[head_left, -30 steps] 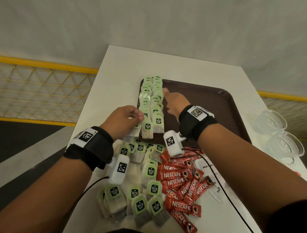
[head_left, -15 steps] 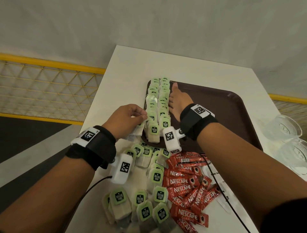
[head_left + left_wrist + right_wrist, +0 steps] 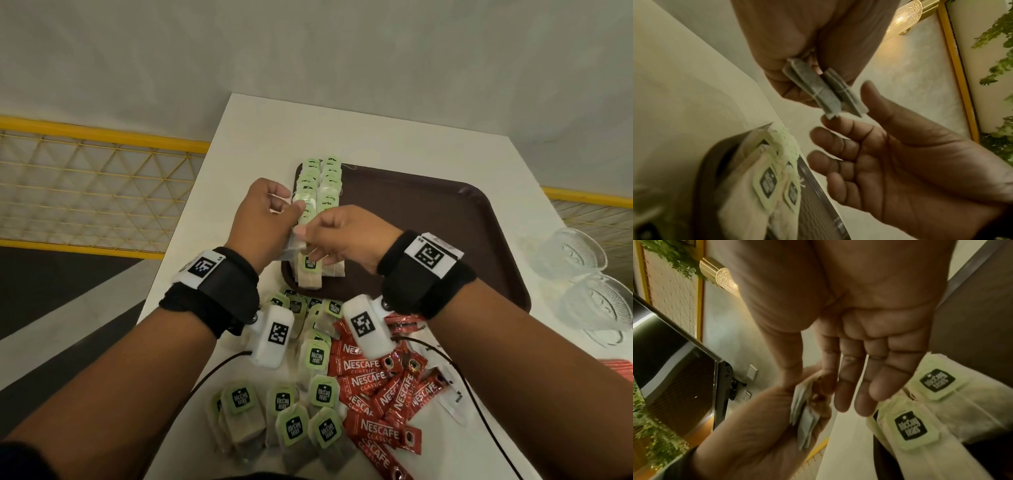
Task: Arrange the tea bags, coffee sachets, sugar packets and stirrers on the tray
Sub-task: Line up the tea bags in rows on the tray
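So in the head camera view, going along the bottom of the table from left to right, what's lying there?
Loose tea bags → red coffee sachets → white sugar packets. At the table's right edge, farther back, stand two clear glass bowls.

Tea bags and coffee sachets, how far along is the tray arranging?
Done: two rows of tea bags line the tray's left edge. In hand: the left hand holds a few tea bags while the right hand pinches one. Left: loose tea bags and Nescafe sachets on the table.
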Tool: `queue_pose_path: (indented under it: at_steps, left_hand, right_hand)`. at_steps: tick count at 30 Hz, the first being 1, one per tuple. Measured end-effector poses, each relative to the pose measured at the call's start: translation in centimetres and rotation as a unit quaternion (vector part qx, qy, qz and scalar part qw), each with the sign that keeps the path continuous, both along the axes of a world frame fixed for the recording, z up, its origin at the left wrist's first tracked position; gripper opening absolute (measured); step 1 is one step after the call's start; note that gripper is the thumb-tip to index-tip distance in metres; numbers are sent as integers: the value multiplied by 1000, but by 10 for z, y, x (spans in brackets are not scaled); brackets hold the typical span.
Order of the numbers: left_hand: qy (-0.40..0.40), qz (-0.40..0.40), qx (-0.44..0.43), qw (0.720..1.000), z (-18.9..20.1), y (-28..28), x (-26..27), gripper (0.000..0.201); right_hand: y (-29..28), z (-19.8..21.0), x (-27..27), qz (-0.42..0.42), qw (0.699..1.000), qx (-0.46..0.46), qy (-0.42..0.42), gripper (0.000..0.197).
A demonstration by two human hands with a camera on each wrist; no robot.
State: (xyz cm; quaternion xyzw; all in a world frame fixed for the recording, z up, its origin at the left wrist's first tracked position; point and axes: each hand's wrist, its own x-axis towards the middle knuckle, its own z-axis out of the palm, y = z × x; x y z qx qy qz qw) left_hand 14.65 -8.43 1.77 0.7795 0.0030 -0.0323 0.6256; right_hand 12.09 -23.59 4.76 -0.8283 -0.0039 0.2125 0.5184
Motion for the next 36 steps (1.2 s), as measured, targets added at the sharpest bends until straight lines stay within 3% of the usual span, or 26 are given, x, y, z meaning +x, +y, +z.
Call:
queue_pose_path:
  at_steps: [3, 6, 8, 10, 12, 15, 20, 32, 36]
  left_hand:
    - [-12, 1, -18, 1000, 5, -8, -4, 29]
    - [-15, -3, -24, 1000, 8, -11, -9, 35]
    - [-1, -25, -35, 999, 10, -11, -12, 30]
    - [19, -52, -49, 997, 8, -10, -14, 16]
    - [36, -80, -48, 995, 5, -7, -16, 17]
    - [41, -94, -27, 994, -1, 2, -19, 21]
    - [61, -75, -23, 995, -6, 13, -22, 28]
    - [48, -66, -42, 996, -8, 16, -26, 38]
    - [49, -71, -35, 996, -11, 16, -28, 38]
  right_hand:
    - [1, -5, -1, -43, 998, 53, 6, 20]
    - [-7, -10, -3, -90, 991, 103, 7, 24]
    - [-12, -12, -4, -120, 985, 121, 7, 18]
    - [-17, -15, -6, -151, 979, 138, 13, 30]
    - [-23, -20, -9, -162, 977, 139, 19, 32]
    - [-31, -27, -18, -148, 985, 82, 21, 17]
    - [-39, -40, -28, -120, 990, -62, 35, 23]
    - [-29, -36, -18, -75, 972, -218, 53, 15]
    - [-32, -32, -17, -74, 968, -235, 41, 23]
